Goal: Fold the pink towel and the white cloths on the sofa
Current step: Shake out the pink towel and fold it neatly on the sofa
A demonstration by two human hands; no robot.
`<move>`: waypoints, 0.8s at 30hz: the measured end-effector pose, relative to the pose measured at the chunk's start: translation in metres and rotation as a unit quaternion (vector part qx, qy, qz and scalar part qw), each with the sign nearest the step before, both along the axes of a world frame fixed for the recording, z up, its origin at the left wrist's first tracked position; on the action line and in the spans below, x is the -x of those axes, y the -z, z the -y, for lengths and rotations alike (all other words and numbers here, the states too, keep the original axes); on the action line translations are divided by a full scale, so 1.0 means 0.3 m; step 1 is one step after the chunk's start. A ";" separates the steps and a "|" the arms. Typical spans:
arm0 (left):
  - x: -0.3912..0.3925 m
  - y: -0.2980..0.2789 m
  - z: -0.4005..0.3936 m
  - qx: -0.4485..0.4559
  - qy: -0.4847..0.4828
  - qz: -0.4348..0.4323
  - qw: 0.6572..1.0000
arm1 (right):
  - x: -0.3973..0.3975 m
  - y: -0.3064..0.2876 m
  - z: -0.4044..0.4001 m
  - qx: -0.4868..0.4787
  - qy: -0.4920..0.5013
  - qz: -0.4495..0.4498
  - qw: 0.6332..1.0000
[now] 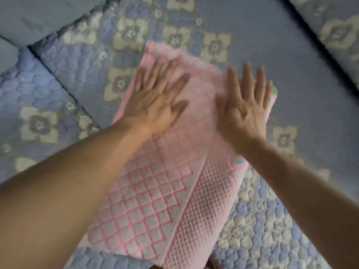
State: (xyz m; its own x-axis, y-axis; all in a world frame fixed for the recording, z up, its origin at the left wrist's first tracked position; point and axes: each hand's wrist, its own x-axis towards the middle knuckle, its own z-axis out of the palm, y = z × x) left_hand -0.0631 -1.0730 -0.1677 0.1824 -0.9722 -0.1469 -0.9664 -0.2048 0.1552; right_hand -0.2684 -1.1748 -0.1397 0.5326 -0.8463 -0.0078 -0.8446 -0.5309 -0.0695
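Two hands are pressing flat, fingers spread, on the pink towel (155, 191): the left hand (155, 101) near its far end, the right hand (245, 109) at its right edge. The towel is lying lengthwise on the quilted sofa (68, 74).

Both bare forearms reach forward from the bottom corners, converging toward the middle. The left hand (155, 100) lies palm down, fingers (169, 68) straight and spread, angled up and to the right. The right hand (245, 107) lies flat beside it, apart, fingers extended and pointing away, thumb splayed left.
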 end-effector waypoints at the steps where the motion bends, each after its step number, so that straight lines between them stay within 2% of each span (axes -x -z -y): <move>1: -0.005 0.025 0.007 -0.016 -0.020 -0.001 1.000 | 0.052 0.045 0.033 -0.028 0.032 0.000 0.999; 4: 0.003 0.047 0.014 -0.029 -0.030 -0.005 0.999 | 0.131 0.113 0.151 -0.071 0.071 0.045 0.994; 8: -0.008 0.012 0.019 -0.043 -0.032 -0.030 0.998 | 0.077 0.015 0.146 -0.043 0.070 -0.005 0.997; 10: -0.005 0.011 0.019 -0.061 -0.039 -0.031 0.997 | 0.037 -0.063 0.009 -0.016 -0.015 0.054 0.998; 12: 0.006 0.015 0.019 -0.063 -0.036 -0.023 0.997 | 0.045 -0.075 -0.178 -0.035 -0.142 0.117 0.982; 14: 0.007 0.010 0.015 -0.048 -0.021 -0.009 0.999 | 0.095 -0.022 -0.298 -0.093 -0.217 0.081 0.968; 16: -0.007 0.010 -0.007 -0.042 0.006 0.000 0.999 | 0.144 0.038 -0.317 -0.115 -0.221 0.019 0.968; 18: -0.044 -0.007 -0.037 -0.032 0.043 0.018 0.998 | 0.153 0.035 -0.301 -0.130 -0.225 -0.005 0.966; 20: -0.076 -0.031 -0.087 0.019 0.131 0.033 0.991 | 0.170 -0.008 -0.290 -0.130 -0.256 0.035 0.957; 21: -0.090 -0.041 -0.118 0.056 0.211 0.038 0.975 | 0.198 -0.023 -0.291 -0.118 -0.286 0.058 0.949; 24: -0.186 -0.035 -0.244 0.129 0.474 0.035 0.870 | 0.347 -0.045 -0.315 -0.082 -0.384 0.042 0.919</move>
